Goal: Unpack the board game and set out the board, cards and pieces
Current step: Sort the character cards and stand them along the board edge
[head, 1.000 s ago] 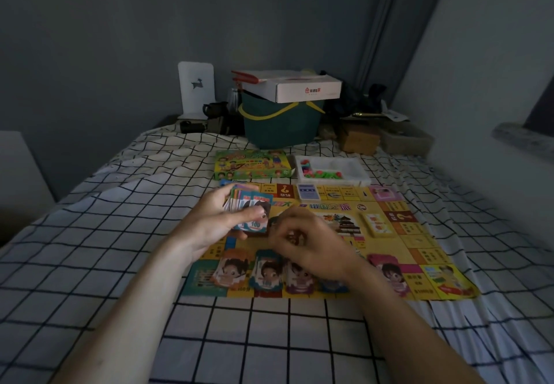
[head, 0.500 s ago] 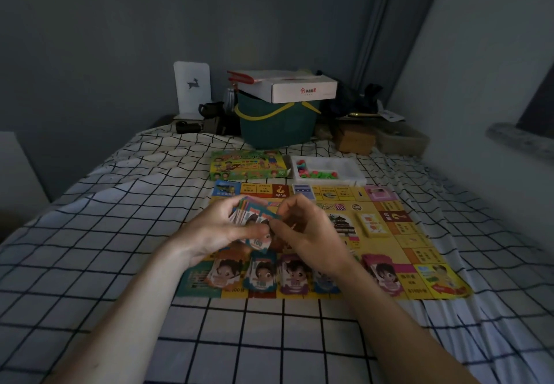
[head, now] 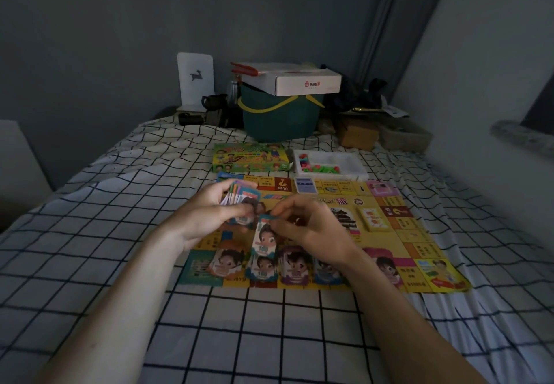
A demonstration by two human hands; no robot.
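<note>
Over the board's (head: 389, 251) near edge, the right hand (head: 311, 230) pinches one card (head: 263, 238); the left hand (head: 207, 215) grips the stack (head: 238, 196). Next, probably lay the card on its matching pile (head: 261, 266).

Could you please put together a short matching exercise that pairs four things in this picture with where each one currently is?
Things:
1. stack of cards
2. single card
3. white tray of pieces
4. game box

Places:
A. on the bedsheet beyond the board's far right part
B. pinched by the right hand
C. on the bedsheet beyond the board's far left part
D. held in the left hand

Pairs: 1-D, 2-B, 3-A, 4-C
</note>
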